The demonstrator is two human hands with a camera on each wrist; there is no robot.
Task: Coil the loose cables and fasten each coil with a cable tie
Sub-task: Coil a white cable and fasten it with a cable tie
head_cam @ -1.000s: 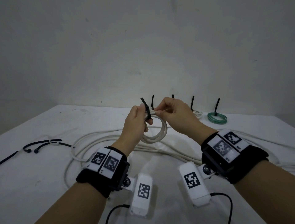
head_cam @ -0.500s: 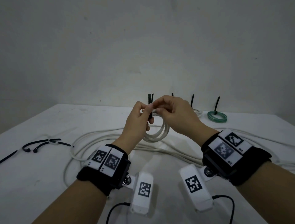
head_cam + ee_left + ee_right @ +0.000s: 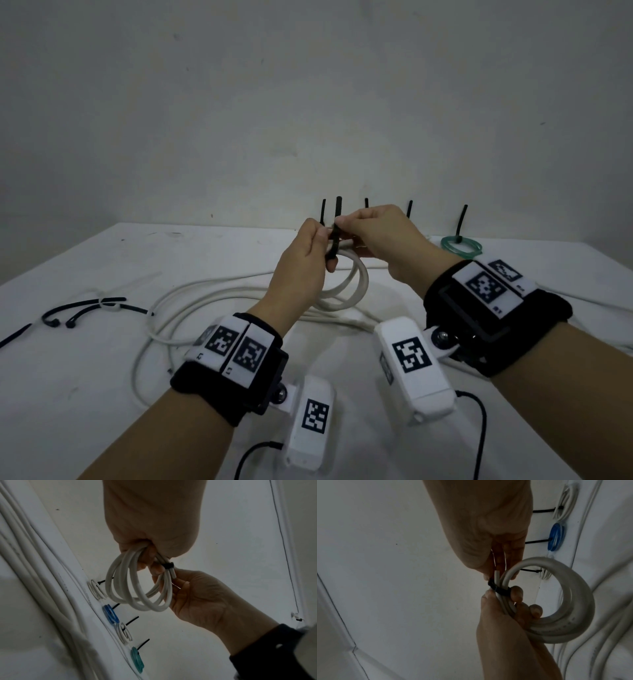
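White bench (image 3: 102, 394) below, both hands clamp their fingers on the white coil (image 3: 354, 286): left hand (image 3: 301, 263) grips, right hand (image 3: 383, 236) pinches the black tie (image 3: 334, 240). Fastening is underway; next, likely pull the tail snug.

White cable coil (image 3: 352, 284) hangs upright from my fingers, several loops. Black cable tie (image 3: 335, 236) wraps its 12 o'clock point, tail sticking up. Loose white cable (image 3: 191, 301) sprawls on the table at 7 o'clock.

Dim, flat light; wrist views soft, distorted
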